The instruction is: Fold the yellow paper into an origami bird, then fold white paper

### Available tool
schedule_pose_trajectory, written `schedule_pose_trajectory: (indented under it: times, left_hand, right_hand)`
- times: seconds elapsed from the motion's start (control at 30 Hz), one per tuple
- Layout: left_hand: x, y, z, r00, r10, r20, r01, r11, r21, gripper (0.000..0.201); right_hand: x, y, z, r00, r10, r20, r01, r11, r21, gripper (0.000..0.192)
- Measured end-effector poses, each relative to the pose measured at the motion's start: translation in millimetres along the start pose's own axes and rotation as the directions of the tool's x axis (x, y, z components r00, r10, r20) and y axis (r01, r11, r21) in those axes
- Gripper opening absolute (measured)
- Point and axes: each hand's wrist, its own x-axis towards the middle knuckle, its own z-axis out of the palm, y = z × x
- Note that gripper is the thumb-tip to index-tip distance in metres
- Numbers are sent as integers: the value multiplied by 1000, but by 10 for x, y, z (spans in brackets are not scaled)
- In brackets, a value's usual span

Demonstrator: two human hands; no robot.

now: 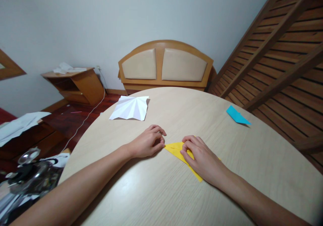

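Note:
A folded sheet of yellow origami paper [176, 148] lies on the round table, with one pointed corner facing left. At that point is my left hand [149, 141], its fingers curled and the thumb and a fingertip closed at the very tip. My right hand [199, 155] rests over the middle of the yellow paper, thumb and index finger bent together on a fold. It covers much of the sheet, though a lower corner shows beneath the wrist side.
A creased white sheet [131, 108] lies at the table's far left, and a folded blue paper [237, 115] at the far right. Beyond the table [141, 192] stand a headboard [159, 64] and slatted wood [285, 61]. A glass kettle [32, 175] is at lower left.

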Motion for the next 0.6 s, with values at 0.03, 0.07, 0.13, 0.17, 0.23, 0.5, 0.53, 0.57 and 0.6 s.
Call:
schedule_pose_trajectory:
  times: [0.03,0.07,0.13,0.17,0.23,0.5,0.53,0.57,0.6]
  left_hand:
    - [0,1,9,1000,-13,-11,13,1000,14,14]
    - [0,0,16,999,-25,-28,25,999,31,14]
    - [-3,8,27,997,-51,-60,55,996,68,13]
    - [-7,27,32,994,-75,-85,83,993,88,12]
    - [-28,117,50,980,-134,-148,153,980,126,10]
    - [-251,762,385,995,-94,19,85,957,277,58]
    - [-270,788,423,993,-110,32,95,949,299,63]
    - [-284,801,449,991,-131,42,111,943,314,66]
    - [-291,803,460,987,-151,47,128,936,328,68]
  right_hand:
    - [2,-1,1,1000,-2,-3,2,1000,-10,16]
    - [3,-2,1,1000,-2,-4,2,1000,-21,16]
    - [6,-1,2,1000,4,-1,-4,999,-38,16]
    - [6,2,3,1000,9,-1,-9,999,-43,16]
    - [6,13,5,1000,24,-4,-24,999,-48,16]
    - [7,97,24,997,63,-52,-67,994,-81,15]
    - [6,106,28,996,63,-56,-67,994,-86,15]
    - [5,113,32,996,63,-61,-68,993,-93,15]
    - [2,118,37,996,65,-65,-71,992,-101,14]
